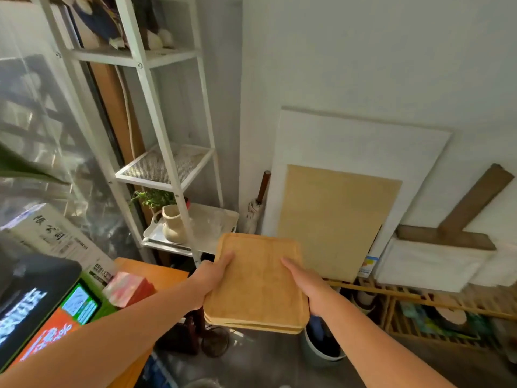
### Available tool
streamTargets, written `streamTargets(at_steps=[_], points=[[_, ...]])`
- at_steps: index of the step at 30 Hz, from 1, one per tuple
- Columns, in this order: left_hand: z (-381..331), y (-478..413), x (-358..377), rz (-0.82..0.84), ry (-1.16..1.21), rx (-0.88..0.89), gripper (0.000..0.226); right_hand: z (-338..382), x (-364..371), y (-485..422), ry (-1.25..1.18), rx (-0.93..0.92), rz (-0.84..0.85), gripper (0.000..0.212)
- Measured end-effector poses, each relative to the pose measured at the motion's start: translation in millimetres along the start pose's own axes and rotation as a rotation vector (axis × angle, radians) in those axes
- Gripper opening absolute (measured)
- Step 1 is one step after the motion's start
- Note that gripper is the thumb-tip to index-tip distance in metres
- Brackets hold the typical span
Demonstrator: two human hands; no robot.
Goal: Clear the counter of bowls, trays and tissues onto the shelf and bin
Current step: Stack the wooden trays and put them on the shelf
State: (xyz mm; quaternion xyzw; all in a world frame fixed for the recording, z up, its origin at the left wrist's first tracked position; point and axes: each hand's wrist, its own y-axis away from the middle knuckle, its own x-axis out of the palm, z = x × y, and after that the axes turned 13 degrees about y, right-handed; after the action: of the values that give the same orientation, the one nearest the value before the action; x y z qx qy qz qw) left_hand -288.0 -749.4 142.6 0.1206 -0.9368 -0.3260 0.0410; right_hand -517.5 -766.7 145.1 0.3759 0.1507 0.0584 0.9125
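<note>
Though fingers hidden, trays (256, 287) between hands

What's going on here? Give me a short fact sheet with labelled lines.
held: stack of wooden trays
left hand: grip on the stack's left edge, thumb on top
right hand: grip on the stack's right edge, thumb on top
ahead: white shelf unit
lower shelf: white tray with a cream jug
middle shelf: mesh shelf, looks bare

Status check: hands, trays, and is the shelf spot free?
Left hand and right hand both grip the tray stack, held level in the air. Shelf ahead. Lower tier: vase on a white tray, partly taken.
</note>
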Motion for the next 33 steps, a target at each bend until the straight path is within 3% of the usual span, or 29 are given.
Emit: streamTargets(at_steps=[12,22,27,33], points=[[-111.1,-126.6,54.4,-0.228,0.271,-0.027,0.083,176.6,-45.4,-191.7,0.283,-0.087,0.184,0.072],[-181.1,-186.6,17.4,-0.524,0.508,0.126,0.068,335.3,9.9,-258.6,0.529,-0.225,0.424,0.064],[-224.3,-213.9,-6.2,-0.565,0.609,0.132,0.079,409.3,40.3,-279.2,0.635,-0.252,0.535,0.068],[-261.9,-242.1,-25.0,-0.641,0.736,0.164,0.075,471.7,75.4,-301.3,0.748,-0.276,0.608,0.054]])
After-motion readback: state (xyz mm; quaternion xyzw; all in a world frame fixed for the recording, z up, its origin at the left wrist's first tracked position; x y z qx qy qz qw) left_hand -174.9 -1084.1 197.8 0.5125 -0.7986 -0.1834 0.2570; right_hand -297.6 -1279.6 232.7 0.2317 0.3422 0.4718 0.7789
